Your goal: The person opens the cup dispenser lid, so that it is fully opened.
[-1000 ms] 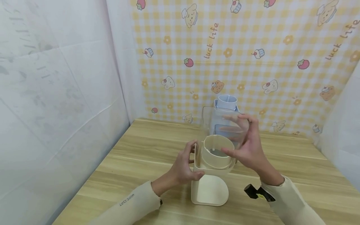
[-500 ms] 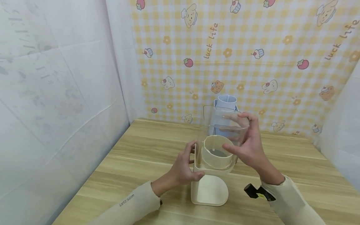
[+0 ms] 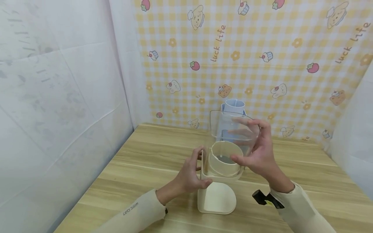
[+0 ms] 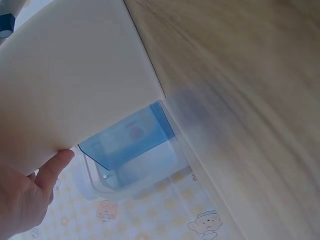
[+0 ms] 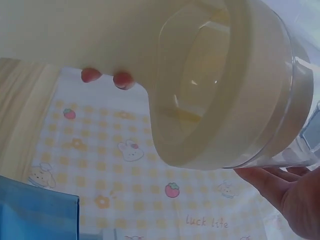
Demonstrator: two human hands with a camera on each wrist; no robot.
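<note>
A cream plastic stand (image 3: 217, 198) with a rounded base rises from the table. A clear container (image 3: 216, 124) sits upright in its upper holder, with a cream cylinder (image 3: 225, 167) in its lower part. My left hand (image 3: 187, 174) grips the holder's left side, thumb in front and fingers behind. In the left wrist view that hand (image 4: 27, 200) lies along the edge of the stand's broad wall (image 4: 85, 75). My right hand (image 3: 259, 155) holds the clear container from the right, its fingers visible through the plastic. The right wrist view shows the holder's round underside opening (image 5: 200, 75) close up.
A similar light-blue stand (image 3: 235, 108) with a cylinder on top stands behind the cream one, partly hidden by the clear container. Wood-grain table (image 3: 145, 155) surrounds both. A yellow checked cloth (image 3: 175, 74) hangs at the back, and a white sheet (image 3: 73, 106) at the left.
My right hand has shifted slightly right and down, and the clear container has tipped a little with it. My left hand and the cream stand keep nearly the same place.
</note>
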